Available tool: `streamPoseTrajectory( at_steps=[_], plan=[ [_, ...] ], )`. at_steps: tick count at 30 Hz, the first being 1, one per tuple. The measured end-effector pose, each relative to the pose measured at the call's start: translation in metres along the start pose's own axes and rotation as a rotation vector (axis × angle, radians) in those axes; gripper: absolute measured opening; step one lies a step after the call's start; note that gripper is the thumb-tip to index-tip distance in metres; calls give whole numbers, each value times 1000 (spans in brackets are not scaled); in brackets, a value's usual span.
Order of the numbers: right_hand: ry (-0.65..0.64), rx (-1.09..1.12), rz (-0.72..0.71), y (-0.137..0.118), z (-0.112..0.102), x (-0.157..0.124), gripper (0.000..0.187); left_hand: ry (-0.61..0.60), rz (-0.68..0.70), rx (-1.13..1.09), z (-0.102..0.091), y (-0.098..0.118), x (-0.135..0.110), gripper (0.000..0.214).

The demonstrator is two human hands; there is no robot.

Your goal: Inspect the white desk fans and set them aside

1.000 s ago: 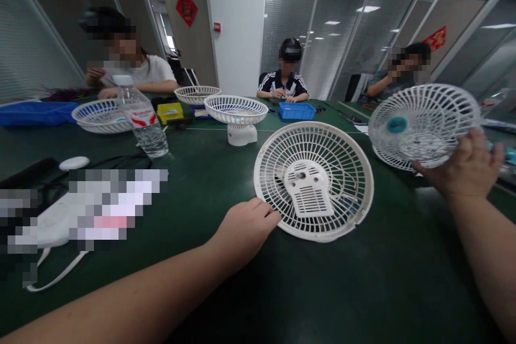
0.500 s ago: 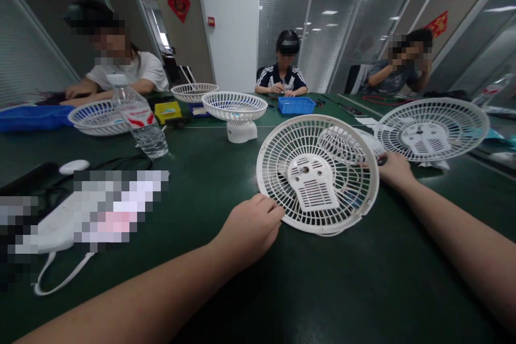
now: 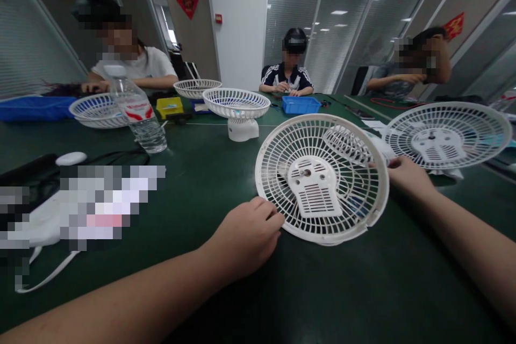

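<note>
A round white fan grille [image 3: 318, 187] is tilted up in front of me, its slotted motor cover at the centre. Pinched on its lower left rim, my left hand [image 3: 248, 234] is closed. At the right edge, my right hand [image 3: 409, 176] is closed with its fingertips reaching behind the rim; they are partly hidden. Through the bars I see a ribbed white part [image 3: 347, 144] and some loose wire behind. Just beyond my right hand lies another white fan grille [image 3: 439, 142] with a similar centre.
A water bottle [image 3: 139, 118] and a white fan on a base [image 3: 243, 129] stand farther back. More grilles [image 3: 97, 112], a yellow box [image 3: 169, 107] and blue trays [image 3: 301, 104] line the far side. Cables and a white strapped object [image 3: 40, 226] lie left. Three people sit across the table.
The grille has come slightly closer and turned a little, with both hands still at its rim. My right hand has shifted right. The person at right has raised an elbow.
</note>
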State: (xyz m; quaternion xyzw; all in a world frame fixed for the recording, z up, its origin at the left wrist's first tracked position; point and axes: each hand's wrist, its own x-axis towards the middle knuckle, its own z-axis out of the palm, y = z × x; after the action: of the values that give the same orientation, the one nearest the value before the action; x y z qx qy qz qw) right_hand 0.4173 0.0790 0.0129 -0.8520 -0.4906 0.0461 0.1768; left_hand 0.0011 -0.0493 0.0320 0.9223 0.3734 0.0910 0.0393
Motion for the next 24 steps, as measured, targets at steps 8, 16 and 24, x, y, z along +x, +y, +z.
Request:
streamPoseTrajectory(
  at_steps=[8, 16, 24],
  plan=[
    [-38, 12, 29, -3, 10, 1, 81, -8, -21, -40, 0, -2, 1, 16],
    [-23, -6, -17, 0, 10, 4, 81, -27, -14, -45, -1, -3, 0, 20],
    [73, 4, -1, 2, 5, 8, 76, -24, -19, -36, 0, -2, 0, 18]
  ],
)
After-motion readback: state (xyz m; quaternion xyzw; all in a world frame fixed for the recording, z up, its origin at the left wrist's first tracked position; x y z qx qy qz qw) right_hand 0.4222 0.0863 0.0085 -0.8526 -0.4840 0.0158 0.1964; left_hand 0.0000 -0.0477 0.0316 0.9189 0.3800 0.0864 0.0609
